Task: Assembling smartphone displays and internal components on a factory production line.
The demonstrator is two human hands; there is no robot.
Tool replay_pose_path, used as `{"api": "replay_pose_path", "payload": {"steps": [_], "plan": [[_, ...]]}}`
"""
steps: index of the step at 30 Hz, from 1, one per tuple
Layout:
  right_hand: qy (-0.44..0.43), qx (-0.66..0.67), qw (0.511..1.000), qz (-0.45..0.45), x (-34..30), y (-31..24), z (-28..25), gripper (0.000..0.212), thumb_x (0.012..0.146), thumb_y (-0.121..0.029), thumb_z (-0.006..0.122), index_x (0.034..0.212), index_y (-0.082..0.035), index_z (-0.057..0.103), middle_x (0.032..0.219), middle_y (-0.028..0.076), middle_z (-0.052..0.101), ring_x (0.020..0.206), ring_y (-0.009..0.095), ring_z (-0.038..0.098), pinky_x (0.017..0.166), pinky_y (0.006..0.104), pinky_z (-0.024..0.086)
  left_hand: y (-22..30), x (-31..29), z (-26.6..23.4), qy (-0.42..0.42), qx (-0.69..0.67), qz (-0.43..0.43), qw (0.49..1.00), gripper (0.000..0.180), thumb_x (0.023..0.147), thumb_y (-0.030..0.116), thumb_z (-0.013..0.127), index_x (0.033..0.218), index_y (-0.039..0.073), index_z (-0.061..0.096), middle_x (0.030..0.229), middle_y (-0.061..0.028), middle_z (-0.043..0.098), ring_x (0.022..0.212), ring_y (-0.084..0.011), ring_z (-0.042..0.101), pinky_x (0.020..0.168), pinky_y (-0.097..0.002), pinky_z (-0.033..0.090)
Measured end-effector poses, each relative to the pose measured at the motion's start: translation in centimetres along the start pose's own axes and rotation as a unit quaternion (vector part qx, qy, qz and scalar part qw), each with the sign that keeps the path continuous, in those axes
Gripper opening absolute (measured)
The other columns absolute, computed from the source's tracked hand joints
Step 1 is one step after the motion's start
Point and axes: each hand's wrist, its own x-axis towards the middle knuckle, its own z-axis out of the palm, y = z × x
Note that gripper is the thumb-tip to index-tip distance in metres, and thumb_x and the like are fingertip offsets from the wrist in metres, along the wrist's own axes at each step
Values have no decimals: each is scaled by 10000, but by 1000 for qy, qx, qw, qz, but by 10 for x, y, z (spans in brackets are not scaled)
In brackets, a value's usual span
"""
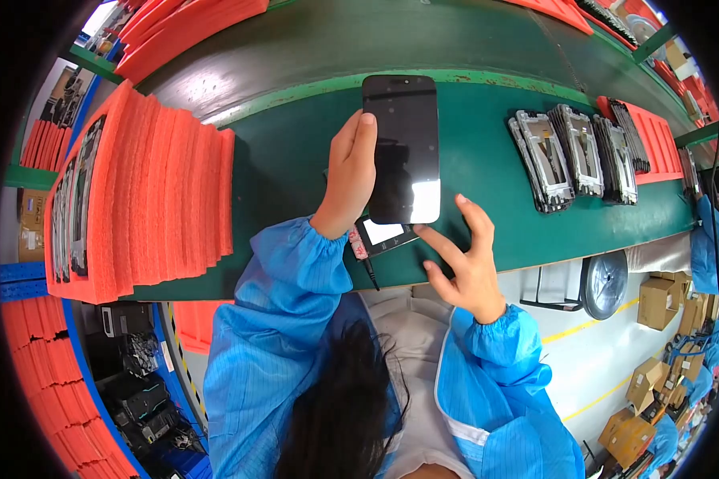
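Note:
My left hand (351, 172) is closed on the left edge of a black smartphone (406, 152), whose glossy dark face is toward me and reflects bright light near its lower end. Partly hidden beneath the phone, a small device with a lit white screen (382, 232) lies on the green table, with a black cable (371, 273) by its lower left side. My right hand (470, 267) has its fingers spread and holds nothing. One of its fingertips is close to the phone's lower edge and the small device; whether it touches either, I cannot tell.
On the left of the green table (287, 152) stands a thick stack of red foam trays (160, 191), the front one holding several thin parts. Stacked metal phone frames (579, 152) lie at the right beside another red foam tray (655, 144). A shelf (319, 40) runs behind.

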Motion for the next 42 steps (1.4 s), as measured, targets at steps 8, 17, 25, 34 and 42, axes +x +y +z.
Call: {"api": "replay_pose_path", "payload": {"steps": [8,17,25,34,42], "plan": [[11,31,999,39,0,-4,-4,381,736,-156,653,1112,-110,689,1427,242,321,1310,424,339,1065,485,327,-4,4,-4,33,-33,-30,998,368,1041,331,395,861,39,529,718,70,415,666,-36,331,586,-238,301],[14,543,839,47,20,-61,-58,172,818,-103,637,951,-8,692,905,142,626,842,257,580,708,356,466,-10,5,-11,49,-47,-23,997,357,1041,316,398,906,23,553,759,54,469,704,-47,389,639,-219,346],[-133,821,540,-126,62,-117,-91,249,777,-137,782,886,60,675,801,123,595,582,179,515,475,260,371,7,-1,0,23,17,55,998,358,1042,285,381,996,1,593,769,35,504,705,-57,410,650,-227,361],[-124,864,482,-70,65,-137,-87,223,775,-150,793,764,18,647,754,80,566,571,147,480,442,227,319,0,-2,0,3,18,70,997,352,1043,268,370,977,-2,586,746,37,488,690,-57,401,626,-240,357],[41,815,571,-95,50,-138,-88,235,750,-146,817,723,0,635,737,75,564,583,138,481,460,241,357,2,-3,0,-7,12,44,999,344,1042,263,369,956,3,577,740,30,485,689,-56,398,622,-245,353]]}}
